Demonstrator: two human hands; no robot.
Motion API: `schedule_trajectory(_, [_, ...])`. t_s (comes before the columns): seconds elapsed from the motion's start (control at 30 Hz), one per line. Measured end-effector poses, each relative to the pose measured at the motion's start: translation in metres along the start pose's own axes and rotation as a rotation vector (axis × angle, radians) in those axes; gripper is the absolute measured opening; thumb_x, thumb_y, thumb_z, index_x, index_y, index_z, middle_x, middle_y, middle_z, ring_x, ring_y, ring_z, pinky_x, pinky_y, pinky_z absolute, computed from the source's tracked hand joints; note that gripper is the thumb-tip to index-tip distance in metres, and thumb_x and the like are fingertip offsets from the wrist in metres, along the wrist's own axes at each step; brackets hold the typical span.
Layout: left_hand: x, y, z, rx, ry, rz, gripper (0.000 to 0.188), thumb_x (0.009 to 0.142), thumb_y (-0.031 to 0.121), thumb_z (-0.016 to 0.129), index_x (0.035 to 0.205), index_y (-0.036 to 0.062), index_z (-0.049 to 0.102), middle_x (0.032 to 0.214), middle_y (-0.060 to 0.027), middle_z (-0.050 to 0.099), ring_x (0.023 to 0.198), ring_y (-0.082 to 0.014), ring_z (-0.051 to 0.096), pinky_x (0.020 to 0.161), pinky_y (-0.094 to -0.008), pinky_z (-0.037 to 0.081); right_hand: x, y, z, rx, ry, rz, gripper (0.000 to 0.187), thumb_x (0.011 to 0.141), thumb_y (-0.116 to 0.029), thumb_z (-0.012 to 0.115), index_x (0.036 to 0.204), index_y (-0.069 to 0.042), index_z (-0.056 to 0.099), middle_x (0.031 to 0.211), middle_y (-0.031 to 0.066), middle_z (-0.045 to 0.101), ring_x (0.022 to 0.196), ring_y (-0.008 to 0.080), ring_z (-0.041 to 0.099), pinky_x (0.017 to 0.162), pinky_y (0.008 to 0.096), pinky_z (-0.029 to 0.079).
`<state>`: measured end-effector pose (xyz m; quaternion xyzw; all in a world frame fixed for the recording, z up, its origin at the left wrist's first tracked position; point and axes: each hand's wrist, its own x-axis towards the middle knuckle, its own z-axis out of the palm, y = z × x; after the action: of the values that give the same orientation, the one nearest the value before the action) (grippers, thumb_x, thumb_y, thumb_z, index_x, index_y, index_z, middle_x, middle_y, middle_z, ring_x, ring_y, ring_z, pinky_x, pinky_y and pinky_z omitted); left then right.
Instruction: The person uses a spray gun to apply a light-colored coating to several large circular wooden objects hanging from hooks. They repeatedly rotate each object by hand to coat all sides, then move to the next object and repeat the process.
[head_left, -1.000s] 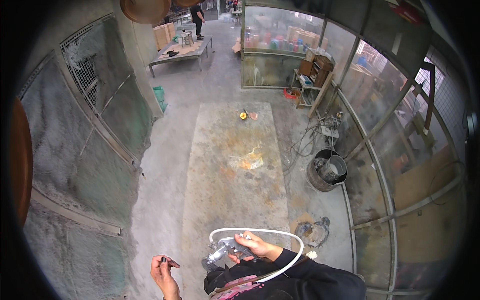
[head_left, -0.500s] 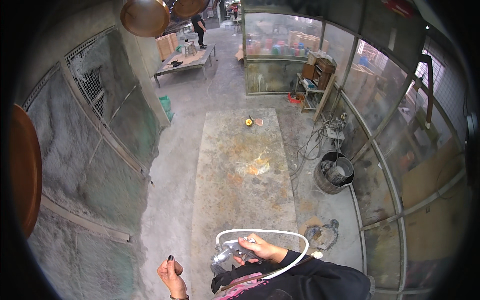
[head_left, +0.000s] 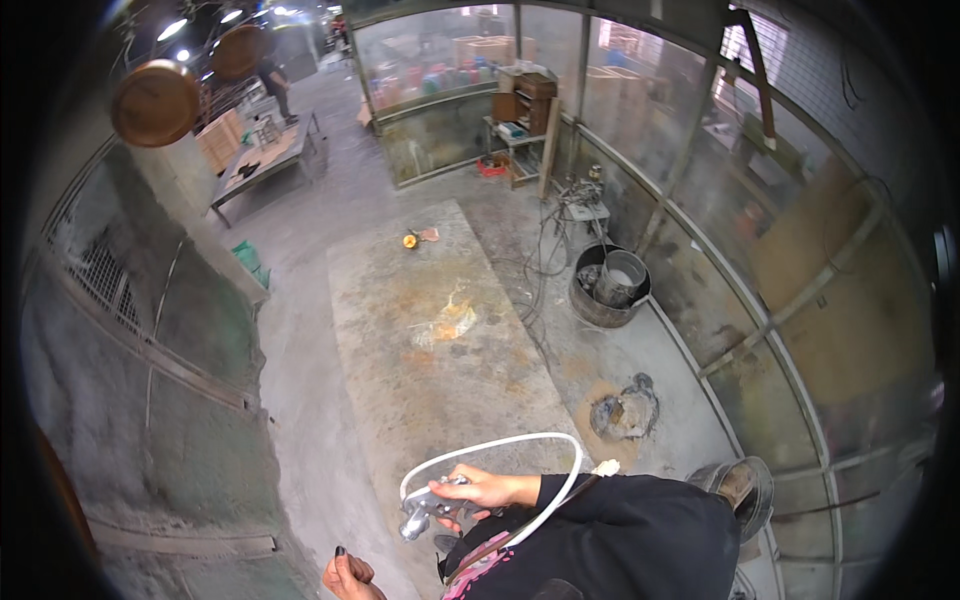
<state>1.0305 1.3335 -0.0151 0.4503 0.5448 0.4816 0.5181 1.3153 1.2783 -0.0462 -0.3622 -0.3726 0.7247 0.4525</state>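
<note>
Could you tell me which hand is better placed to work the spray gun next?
The right hand: it already grips the spray gun, with the white hose looping from it. The left hand sits low at the frame's edge, apart from the gun.

A small spray gun of dull grey metal trailed a smooth, glossy white plastic hose. The long rectangular floor slab looked like rough, stained matt concrete. Round copper-coloured pans shone softly.
</note>
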Motion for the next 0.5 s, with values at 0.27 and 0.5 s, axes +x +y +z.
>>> schedule_trajectory(0.27, [-0.003, 0.003, 0.004, 0.306, -0.105, 0.022, 0.041, 0.100, 0.013, 0.063, 0.062, 0.0074, 0.048, 0.056, 0.0001, 0.044, 0.050, -0.0112, 0.037, 0.049, -0.0310, 0.028, 0.000, 0.003, -0.003, 0.009, -0.007, 0.073, 0.063, 0.110, -0.053, 0.043, 0.088, -0.002, 0.072, 0.072, 0.0038, 0.067, 0.047, 0.0051, 0.047, 0.039, 0.0227, 0.029])
schedule_trajectory(0.5, [0.007, -0.021, 0.006, 0.937, -0.352, 0.434, 0.035, 0.093, 0.021, 0.067, 0.064, 0.0033, 0.056, 0.051, -0.0123, 0.048, 0.049, -0.0219, 0.041, 0.052, -0.0404, 0.038, -0.001, -0.001, -0.007, -0.027, -0.007, 0.072, 0.067, 0.103, -0.064, 0.049, 0.080, -0.006, 0.072, 0.068, 0.0027, 0.067, 0.056, 0.0069, 0.058, 0.039, 0.0251, 0.031])
